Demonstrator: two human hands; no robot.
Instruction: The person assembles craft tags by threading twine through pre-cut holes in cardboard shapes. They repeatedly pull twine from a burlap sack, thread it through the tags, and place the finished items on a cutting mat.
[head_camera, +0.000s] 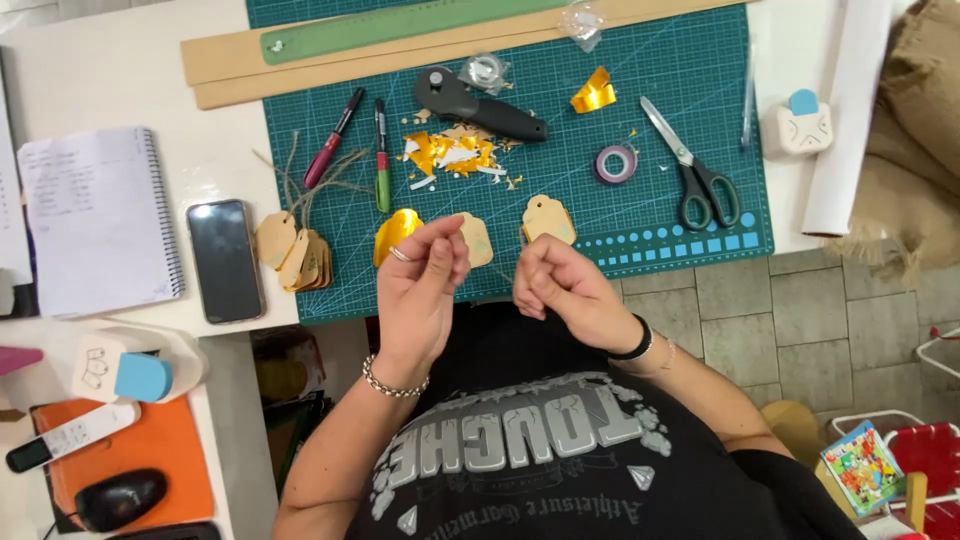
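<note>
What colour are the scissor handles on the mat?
Dark grey scissor handles, clearest in the head view.

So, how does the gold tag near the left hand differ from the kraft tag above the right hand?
The gold tag is shiny and yellow-gold; the kraft tag is matt, pale brown.
The gold tag lies left of the left hand; the kraft tag lies just above the right hand.
The kraft tag shows a punched hole at its top; no hole can be made out on the gold tag.
Both rest flat on the green cutting mat and have a similar size.
</note>
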